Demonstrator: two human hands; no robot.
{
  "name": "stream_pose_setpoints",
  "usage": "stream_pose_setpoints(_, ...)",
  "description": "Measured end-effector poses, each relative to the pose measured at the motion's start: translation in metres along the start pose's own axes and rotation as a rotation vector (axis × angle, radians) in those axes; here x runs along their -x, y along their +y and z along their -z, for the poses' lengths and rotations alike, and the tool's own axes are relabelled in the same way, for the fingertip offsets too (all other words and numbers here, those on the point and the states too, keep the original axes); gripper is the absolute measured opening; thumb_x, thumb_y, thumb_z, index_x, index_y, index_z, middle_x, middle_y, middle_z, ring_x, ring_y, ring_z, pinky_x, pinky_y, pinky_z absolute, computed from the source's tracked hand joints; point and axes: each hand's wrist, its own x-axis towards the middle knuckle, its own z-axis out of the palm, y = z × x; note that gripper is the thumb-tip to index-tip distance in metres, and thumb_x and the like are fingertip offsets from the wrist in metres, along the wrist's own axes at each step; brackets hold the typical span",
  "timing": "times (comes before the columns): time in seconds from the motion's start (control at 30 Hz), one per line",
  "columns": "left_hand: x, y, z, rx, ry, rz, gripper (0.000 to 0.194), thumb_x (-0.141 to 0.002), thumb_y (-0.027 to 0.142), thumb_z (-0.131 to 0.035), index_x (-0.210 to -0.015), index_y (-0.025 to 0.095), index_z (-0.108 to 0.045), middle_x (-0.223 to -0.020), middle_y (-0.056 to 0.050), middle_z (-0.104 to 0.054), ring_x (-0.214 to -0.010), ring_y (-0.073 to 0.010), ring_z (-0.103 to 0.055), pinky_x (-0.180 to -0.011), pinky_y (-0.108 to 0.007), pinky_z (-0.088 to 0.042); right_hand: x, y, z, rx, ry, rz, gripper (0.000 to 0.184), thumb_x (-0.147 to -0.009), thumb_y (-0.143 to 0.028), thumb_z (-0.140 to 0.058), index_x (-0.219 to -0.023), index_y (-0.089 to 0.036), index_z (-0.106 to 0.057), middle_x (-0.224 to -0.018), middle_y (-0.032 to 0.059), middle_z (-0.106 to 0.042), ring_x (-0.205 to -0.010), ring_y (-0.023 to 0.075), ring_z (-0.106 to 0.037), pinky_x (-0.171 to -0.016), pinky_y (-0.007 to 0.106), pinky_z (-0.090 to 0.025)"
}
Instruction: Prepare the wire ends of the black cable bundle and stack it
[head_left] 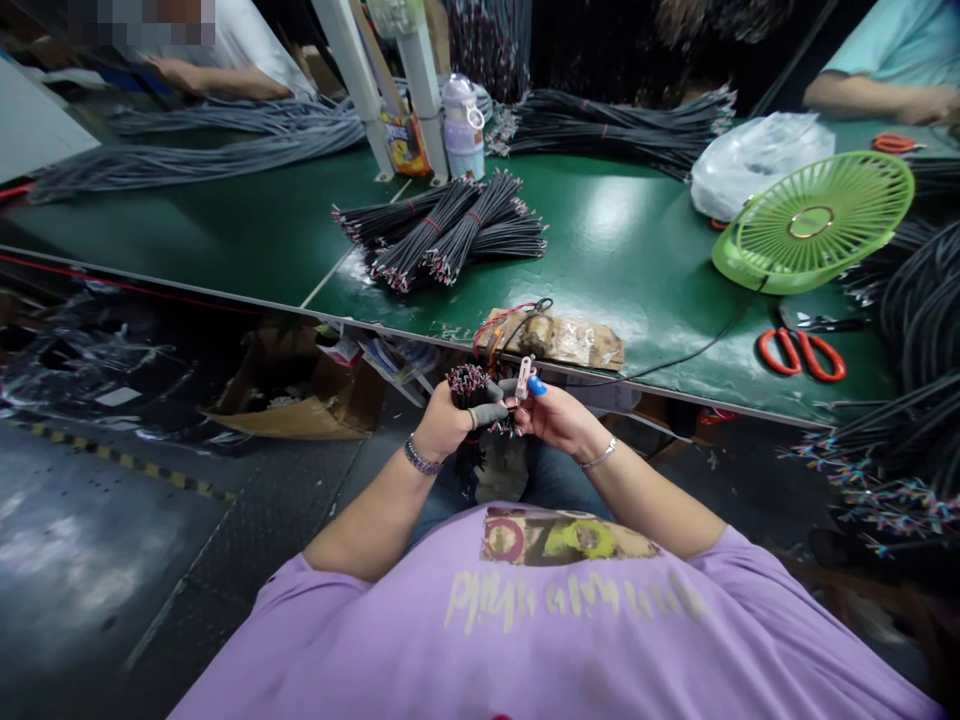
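Note:
My left hand [444, 422], with grey covers on some fingers, is closed around a bundle of thin black cables [466, 378] whose red and white wire ends point up. More of that bundle hangs below the hand. My right hand [562, 420] has a blue cover on the thumb and meets the left fingertips, pinching at small wire ends [504, 428]. Which strand it grips is too small to tell. A small pale pink clip-like piece [526, 376] stands right by both hands' fingertips, in front of a worn, tape-wrapped block [577, 341] at the table edge.
Bundles of short black cables [450, 225] lie on the green table [622, 225]. Orange-handled scissors [802, 355], a green fan [817, 220] and a plastic bag [757, 160] are at right. A bottle [463, 130] stands behind. Two people sit across. A cardboard box [300, 415] is below.

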Motion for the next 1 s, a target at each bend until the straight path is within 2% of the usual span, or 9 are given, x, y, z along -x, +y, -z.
stream_pose_setpoints(0.07,-0.004,0.000,-0.001,0.017,0.018,0.001,0.024,-0.055,0.023,-0.081,-0.069,0.013,-0.064,-0.068,-0.001,-0.065,-0.064,-0.0141,-0.060,-0.064,-0.028,-0.050,-0.002,0.001,-0.003,0.133,0.071,0.131,0.035,-0.073,-0.050,-0.068,-0.074,-0.016,-0.060,-0.062,-0.0014,-0.059,-0.045,0.0053,-0.043,-0.047,0.020,-0.043)
stream_pose_setpoints(0.13,-0.007,-0.001,-0.001,0.024,0.031,0.006,0.025,-0.054,0.024,-0.081,-0.069,0.013,-0.064,-0.066,0.000,-0.065,-0.061,-0.0142,-0.060,-0.062,-0.028,-0.050,-0.005,0.002,-0.005,0.246,0.192,0.261,0.042,-0.072,-0.057,-0.065,-0.067,-0.015,-0.059,-0.053,-0.0024,-0.054,-0.043,0.0054,-0.040,-0.044,0.018,-0.038)
stream_pose_setpoints(0.2,-0.010,-0.004,-0.002,0.037,0.031,0.014,0.026,-0.053,0.024,-0.081,-0.069,0.013,-0.064,-0.066,-0.001,-0.065,-0.061,-0.0143,-0.059,-0.061,-0.028,-0.050,-0.008,0.003,-0.007,0.252,0.237,0.308,0.050,-0.073,-0.065,-0.056,-0.066,-0.016,-0.059,-0.053,-0.0017,-0.054,-0.044,0.0061,-0.040,-0.045,0.020,-0.038)
stream_pose_setpoints(0.27,-0.013,-0.007,-0.001,0.057,0.022,0.022,0.027,-0.052,0.023,-0.082,-0.070,0.013,-0.064,-0.067,-0.001,-0.065,-0.062,-0.0143,-0.060,-0.061,-0.028,-0.050,-0.011,0.002,-0.007,0.157,0.193,0.253,0.054,-0.074,-0.069,-0.052,-0.069,-0.016,-0.060,-0.057,-0.0014,-0.056,-0.045,0.0063,-0.040,-0.048,0.021,-0.041)
stream_pose_setpoints(0.37,-0.013,-0.011,-0.001,0.078,-0.004,0.025,0.027,-0.052,0.022,-0.082,-0.070,0.013,-0.064,-0.068,-0.001,-0.066,-0.064,-0.0141,-0.060,-0.063,-0.027,-0.050,-0.015,-0.001,-0.009,0.000,0.141,0.146,0.051,-0.074,-0.067,-0.055,-0.074,-0.016,-0.061,-0.060,-0.0019,-0.056,-0.045,0.0055,-0.040,-0.049,0.021,-0.042)
stream_pose_setpoints(0.57,-0.013,-0.015,-0.002,0.067,-0.042,0.042,0.026,-0.054,0.020,-0.081,-0.072,0.012,-0.064,-0.069,-0.001,-0.065,-0.063,-0.0134,-0.059,-0.064,-0.028,-0.050,-0.019,-0.002,-0.014,-0.088,0.170,0.183,0.048,-0.073,-0.063,-0.061,-0.073,-0.015,-0.061,-0.050,-0.0050,-0.047,-0.045,0.0050,-0.039,-0.046,0.019,-0.037)
stream_pose_setpoints(0.7,-0.014,-0.016,-0.002,0.070,-0.027,0.053,0.026,-0.054,0.020,-0.081,-0.072,0.012,-0.063,-0.069,0.000,-0.065,-0.063,-0.0131,-0.059,-0.065,-0.028,-0.050,-0.020,0.003,-0.010,-0.073,0.191,0.170,0.049,-0.073,-0.065,-0.059,-0.078,-0.016,-0.062,-0.057,-0.0032,-0.054,-0.048,0.0064,-0.046,-0.050,0.021,-0.041)
stream_pose_setpoints(0.87,-0.010,-0.013,-0.002,0.053,-0.023,0.058,0.027,-0.053,0.022,-0.081,-0.071,0.012,-0.063,-0.069,-0.001,-0.065,-0.064,-0.0140,-0.060,-0.063,-0.028,-0.050,-0.016,0.006,-0.005,-0.119,0.154,0.064,0.055,-0.078,-0.070,-0.045,-0.078,-0.017,-0.059,-0.064,0.0009,-0.061,-0.055,0.0102,-0.056,-0.052,0.022,-0.045)
stream_pose_setpoints(1.0,-0.003,-0.013,-0.001,0.005,-0.018,0.051,0.026,-0.055,0.024,-0.081,-0.071,0.013,-0.064,-0.069,-0.001,-0.065,-0.063,-0.0137,-0.059,-0.063,-0.027,-0.050,-0.008,0.007,-0.003,-0.203,0.127,-0.010,0.049,-0.086,-0.062,-0.040,-0.079,-0.017,-0.058,-0.073,0.0040,-0.068,-0.057,0.0107,-0.059,-0.054,0.023,-0.049)
